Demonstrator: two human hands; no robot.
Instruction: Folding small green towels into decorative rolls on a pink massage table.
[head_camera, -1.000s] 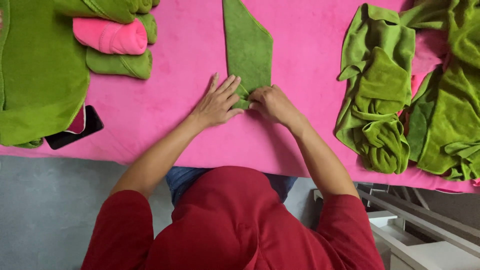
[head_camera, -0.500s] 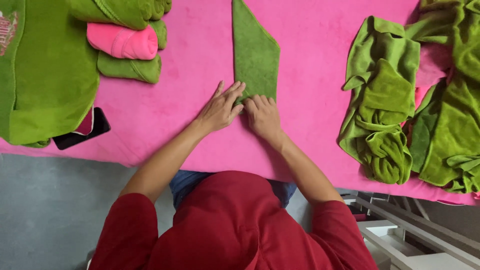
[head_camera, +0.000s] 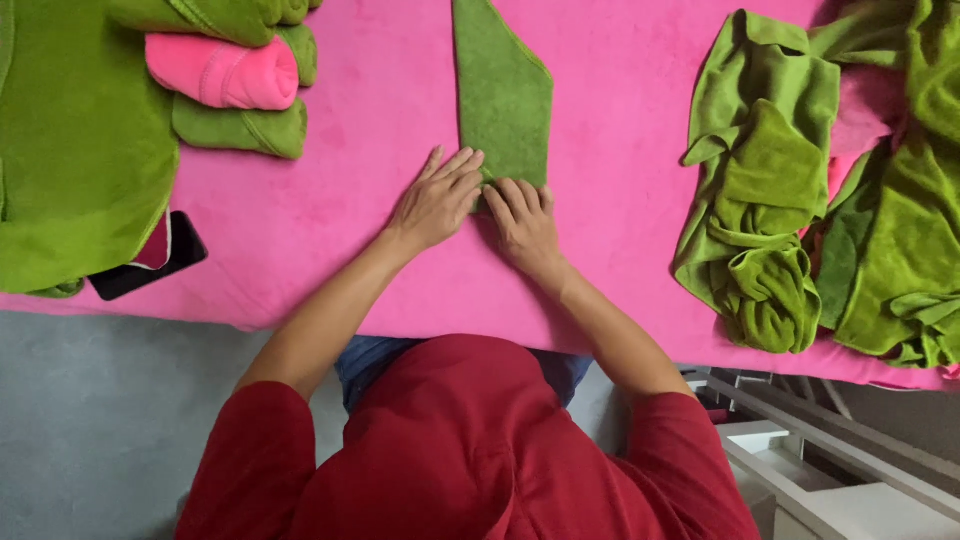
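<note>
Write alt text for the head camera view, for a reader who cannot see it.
Seen from above, a person in a red top presses the left hand and right hand on the near end of a folded green towel on a pink table cover. Rolled towels lie left, loose green towels right.

single head cam looking pretty much straight down, fairly close, pink-covered bench (head_camera: 620, 120) filling the upper two thirds of the frame, wearer's red-sleeved shoulders (head_camera: 460, 450) along the bottom edge, grey floor (head_camera: 90, 420) lower left, no second view
</note>
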